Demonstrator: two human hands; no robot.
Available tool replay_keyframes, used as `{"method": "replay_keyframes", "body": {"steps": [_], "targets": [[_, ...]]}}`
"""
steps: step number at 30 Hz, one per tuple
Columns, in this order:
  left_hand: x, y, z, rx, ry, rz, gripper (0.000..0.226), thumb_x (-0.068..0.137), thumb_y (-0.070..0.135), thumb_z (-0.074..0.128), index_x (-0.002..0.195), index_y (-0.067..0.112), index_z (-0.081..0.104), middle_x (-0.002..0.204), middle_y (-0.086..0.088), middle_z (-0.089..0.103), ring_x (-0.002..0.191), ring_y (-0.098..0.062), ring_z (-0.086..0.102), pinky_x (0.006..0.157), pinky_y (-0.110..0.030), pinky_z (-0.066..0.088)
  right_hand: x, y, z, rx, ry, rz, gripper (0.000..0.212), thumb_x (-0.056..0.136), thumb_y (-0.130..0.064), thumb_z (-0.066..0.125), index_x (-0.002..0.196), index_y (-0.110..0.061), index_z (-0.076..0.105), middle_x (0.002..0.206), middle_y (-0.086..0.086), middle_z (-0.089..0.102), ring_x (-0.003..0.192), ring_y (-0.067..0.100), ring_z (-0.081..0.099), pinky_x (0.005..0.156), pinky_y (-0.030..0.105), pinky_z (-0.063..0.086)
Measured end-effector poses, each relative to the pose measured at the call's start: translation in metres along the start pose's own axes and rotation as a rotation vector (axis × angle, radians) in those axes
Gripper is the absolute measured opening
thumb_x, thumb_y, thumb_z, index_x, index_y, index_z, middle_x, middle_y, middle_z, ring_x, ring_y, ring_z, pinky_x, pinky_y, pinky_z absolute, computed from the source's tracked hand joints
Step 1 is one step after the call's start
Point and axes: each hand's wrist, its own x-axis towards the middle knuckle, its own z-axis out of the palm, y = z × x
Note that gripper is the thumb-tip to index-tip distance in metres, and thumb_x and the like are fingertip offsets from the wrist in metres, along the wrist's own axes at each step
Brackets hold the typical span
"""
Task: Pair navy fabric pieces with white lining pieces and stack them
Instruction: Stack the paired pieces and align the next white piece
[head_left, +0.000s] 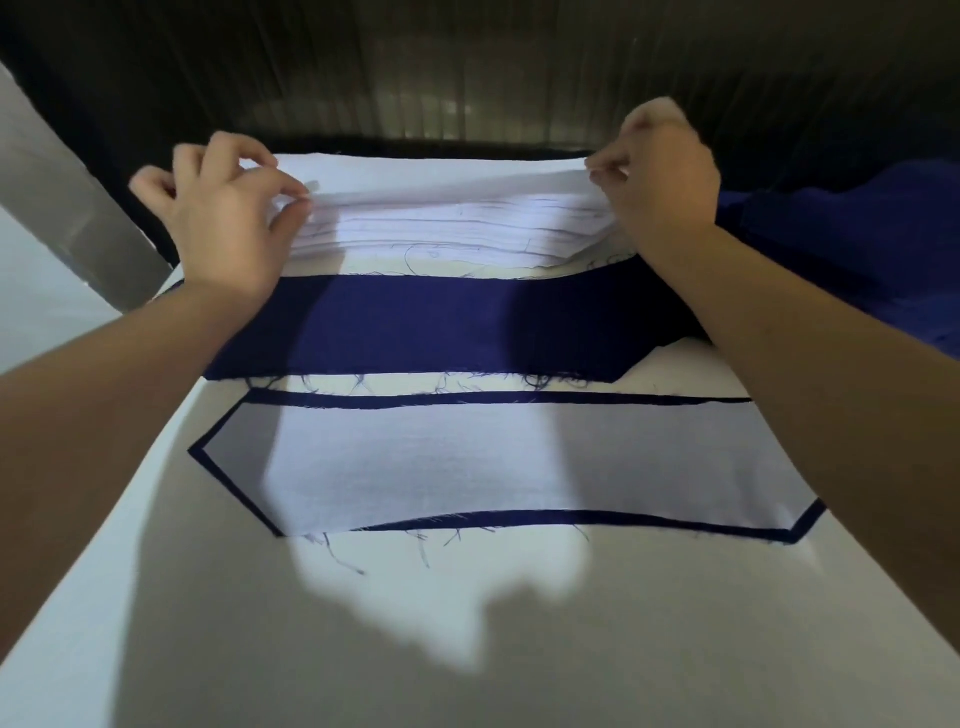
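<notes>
The white table (363, 649) is lying nearest to the camera, and a dark shadow is falling across its near part. On it, a little farther, a paired set is resting flat: a white lining piece (493, 462) is lying on top of a navy piece, so only the navy border (467, 399) is showing around it, with loose threads hanging at the near edge. Just beyond this set, with a thin strip of table between them, a single navy fabric piece (415, 327) is lying flat and uncovered. Both forearms are passing over its ends.

Behind the navy piece, a stack of white lining pieces (441, 234) is sitting at the far edge of the table. The left hand (228, 218) is pinching the left end of the top lining sheet (431, 176) between thumb and forefinger, the other fingers curled above. The right hand (660, 176) is pinching the right end of the same sheet in the same narrow way. The sheet is hanging a little raised above the stack between the two hands.

At the far right, a heap of blue cloth (857, 234) is lying beside the stack.
</notes>
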Motion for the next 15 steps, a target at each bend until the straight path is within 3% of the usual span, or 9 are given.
{"method": "replay_keyframes", "body": {"steps": [3,4,6,8,10,12,14,15], "targets": [[-0.012,0.002,-0.006,-0.009,-0.005,0.034,0.029,0.096,0.035,0.054,0.104,0.013,0.071,0.128,-0.007,0.051,0.119,-0.032,0.041,0.095,-0.036,0.016,-0.008,0.006,-0.016,0.136,0.03,-0.024,0.019,0.092,-0.019,0.057,0.107,-0.014,0.068,0.14,-0.004,0.044,0.111,0.012,0.055,0.085,0.014,0.037],[-0.017,0.002,-0.009,-0.015,-0.017,0.046,0.027,0.096,0.033,0.055,0.104,0.013,0.071,0.128,-0.008,0.052,0.118,-0.033,0.042,0.095,-0.036,0.017,-0.013,0.009,-0.021,0.187,0.033,-0.022,0.017,0.093,-0.017,0.056,0.105,-0.014,0.068,0.144,-0.005,0.041,0.104,0.012,0.059,0.083,0.013,0.041],[-0.029,0.004,-0.016,-0.09,-0.033,0.062,0.021,0.096,0.024,0.056,0.102,0.01,0.071,0.126,-0.009,0.053,0.114,-0.029,0.049,0.095,-0.037,0.026,-0.029,0.014,-0.032,0.304,0.022,0.012,0.014,0.093,-0.014,0.055,0.103,-0.014,0.066,0.146,-0.006,0.038,0.068,0.008,0.064,0.059,0.011,0.05],[-0.043,0.007,-0.026,-0.242,-0.029,0.022,0.015,0.092,0.012,0.058,0.096,0.006,0.07,0.12,0.007,0.052,0.103,-0.001,0.053,0.085,-0.033,0.037,-0.051,0.022,-0.041,0.38,-0.003,0.058,0.017,0.094,-0.011,0.053,0.109,-0.013,0.061,0.139,-0.011,0.043,0.049,0.007,0.059,0.043,0.01,0.045],[-0.061,0.012,-0.036,-0.356,-0.015,-0.055,0.011,0.09,0.007,0.059,0.092,0.004,0.069,0.109,0.023,0.044,0.093,0.019,0.046,0.075,-0.028,0.039,-0.076,0.033,-0.048,0.456,-0.033,0.086,0.024,0.094,-0.009,0.052,0.117,-0.013,0.058,0.125,-0.019,0.045,0.049,0.005,0.06,0.042,0.01,0.044],[-0.081,0.019,-0.046,-0.433,-0.035,-0.122,0.01,0.087,0.004,0.06,0.09,0.005,0.069,0.105,0.024,0.045,0.091,0.009,0.051,0.075,-0.026,0.04,-0.101,0.041,-0.056,0.558,-0.072,0.083,0.018,0.092,-0.003,0.052,0.101,-0.016,0.061,0.124,-0.021,0.044,0.054,0.006,0.063,0.046,0.011,0.048],[-0.1,0.024,-0.054,-0.475,-0.08,-0.149,0.009,0.086,0.001,0.061,0.089,0.005,0.068,0.108,0.017,0.049,0.084,-0.013,0.055,0.077,-0.027,0.044,-0.123,0.048,-0.064,0.638,-0.079,0.077,0.032,0.088,0.008,0.052,0.085,-0.023,0.059,0.128,-0.02,0.045,0.061,0.006,0.066,0.05,0.013,0.05],[-0.11,0.026,-0.058,-0.487,-0.108,-0.155,0.008,0.085,0.0,0.061,0.089,0.004,0.068,0.11,0.015,0.051,0.081,-0.016,0.055,0.078,-0.028,0.046,-0.133,0.052,-0.067,0.66,-0.086,0.065,0.038,0.086,0.012,0.05,0.082,-0.024,0.058,0.129,-0.019,0.045,0.068,0.003,0.067,0.052,0.013,0.051]]}}
